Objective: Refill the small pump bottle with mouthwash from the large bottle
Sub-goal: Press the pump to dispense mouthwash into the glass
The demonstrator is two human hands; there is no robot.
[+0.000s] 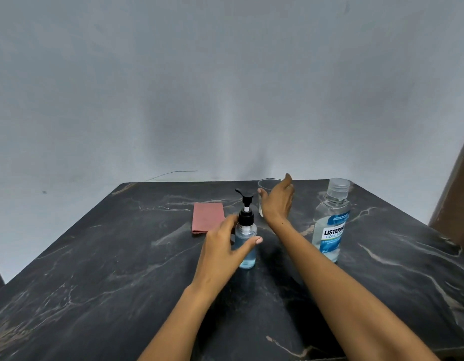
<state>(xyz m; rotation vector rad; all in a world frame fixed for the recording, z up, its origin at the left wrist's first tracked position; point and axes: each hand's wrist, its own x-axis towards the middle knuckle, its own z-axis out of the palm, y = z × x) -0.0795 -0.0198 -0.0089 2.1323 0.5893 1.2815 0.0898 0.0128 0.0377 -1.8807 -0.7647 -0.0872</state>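
The small pump bottle point(248, 256) stands upright mid-table, clear, with blue liquid in its lower part and a black pump on top. My left hand point(220, 246) wraps around its body, thumb across the front and fingers behind. The large mouthwash bottle point(331, 225) stands upright to the right, nearly clear, with a blue label and its clear cap on. My right hand point(277, 201) is raised past the pump bottle, fingers spread, right in front of a clear glass point(267, 183). I cannot tell whether it touches the glass.
A folded pink cloth point(207, 217) lies left of the pump bottle. The dark marbled table point(121, 269) ends at a pale wall behind. A brown wooden edge point(457, 204) rises at the far right.
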